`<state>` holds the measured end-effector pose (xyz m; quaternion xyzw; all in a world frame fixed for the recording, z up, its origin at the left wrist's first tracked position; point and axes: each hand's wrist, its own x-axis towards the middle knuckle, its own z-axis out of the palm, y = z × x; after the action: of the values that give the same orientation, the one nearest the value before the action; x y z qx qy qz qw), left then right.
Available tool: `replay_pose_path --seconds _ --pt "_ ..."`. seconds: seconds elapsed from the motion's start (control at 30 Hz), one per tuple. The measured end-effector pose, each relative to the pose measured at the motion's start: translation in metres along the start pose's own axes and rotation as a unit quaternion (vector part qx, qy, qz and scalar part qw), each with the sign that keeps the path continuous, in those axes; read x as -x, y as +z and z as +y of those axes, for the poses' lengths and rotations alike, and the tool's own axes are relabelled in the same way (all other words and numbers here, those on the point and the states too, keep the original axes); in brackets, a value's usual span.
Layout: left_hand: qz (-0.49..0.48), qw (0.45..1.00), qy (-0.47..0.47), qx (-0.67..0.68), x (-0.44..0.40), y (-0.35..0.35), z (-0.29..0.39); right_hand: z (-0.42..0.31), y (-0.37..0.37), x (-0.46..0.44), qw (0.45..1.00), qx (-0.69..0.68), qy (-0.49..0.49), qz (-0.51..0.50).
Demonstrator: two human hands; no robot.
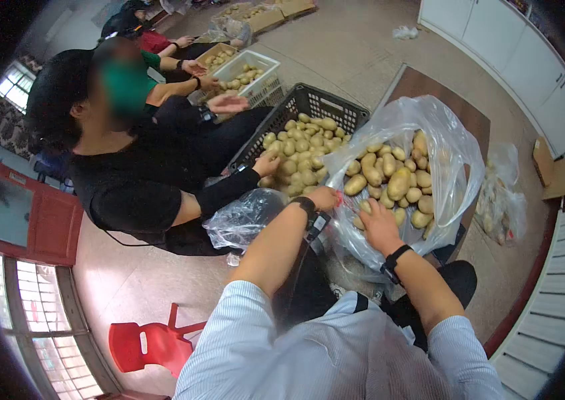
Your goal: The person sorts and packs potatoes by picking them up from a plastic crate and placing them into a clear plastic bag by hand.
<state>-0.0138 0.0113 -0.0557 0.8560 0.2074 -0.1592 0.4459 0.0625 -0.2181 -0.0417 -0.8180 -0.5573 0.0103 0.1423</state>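
A large clear plastic bag (pixel 452 143) stands wide open in front of me, filled with potatoes (pixel 399 183). My left hand (pixel 324 198) is closed at the bag's left rim, fingers pinched by a small pink-red patch on the plastic. Inside the near side of the bag, my right hand (pixel 381 228) curls its fingers around a potato, partly hidden by the hand. Just beyond my left hand is a black plastic crate (pixel 346 110) with many more potatoes (pixel 302 147).
On my left, a co-worker in black has a hand (pixel 267 163) at the black crate, with a crumpled clear bag (pixel 249 220) below. Farther off, people sit by a white crate (pixel 266 63) of potatoes. A red chair (pixel 139 347) stands lower left; another bag (pixel 501 200) lies right.
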Motion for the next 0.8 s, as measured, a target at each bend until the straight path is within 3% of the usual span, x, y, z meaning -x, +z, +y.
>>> replay_pose_path --seconds 0.13,0.27,0.37,0.43,0.53,0.63,0.7,0.8 --pt "0.028 0.999 0.026 0.006 0.014 -0.011 0.025 -0.002 0.002 0.003 0.999 0.001 -0.024 0.036" --pt "0.034 0.996 0.007 0.084 0.02 -0.009 0.027 -0.005 -0.003 0.004 0.999 0.0 -0.042 -0.014" --pt "0.079 0.992 0.046 0.082 0.021 -0.008 0.028 -0.009 -0.016 0.0 0.999 -0.036 -0.016 0.031" --pt "0.057 0.977 0.028 0.205 0.024 -0.011 0.037 -0.007 -0.029 -0.002 0.998 -0.061 0.03 0.006" --pt "0.027 0.973 0.014 0.23 0.027 -0.016 0.043 -0.009 -0.038 -0.01 0.99 -0.1 0.1 0.002" --pt "-0.002 0.96 -0.003 0.28 0.03 -0.02 0.047 -0.007 -0.017 -0.014 0.968 -0.182 0.161 0.067" --pt "-0.037 0.941 -0.053 0.332 0.031 -0.024 0.054 0.002 -0.006 -0.024 0.922 -0.341 0.174 0.058" --pt "-0.066 0.944 -0.016 0.324 0.026 -0.022 0.048 -0.023 -0.035 -0.04 0.831 -0.504 0.233 -0.01"
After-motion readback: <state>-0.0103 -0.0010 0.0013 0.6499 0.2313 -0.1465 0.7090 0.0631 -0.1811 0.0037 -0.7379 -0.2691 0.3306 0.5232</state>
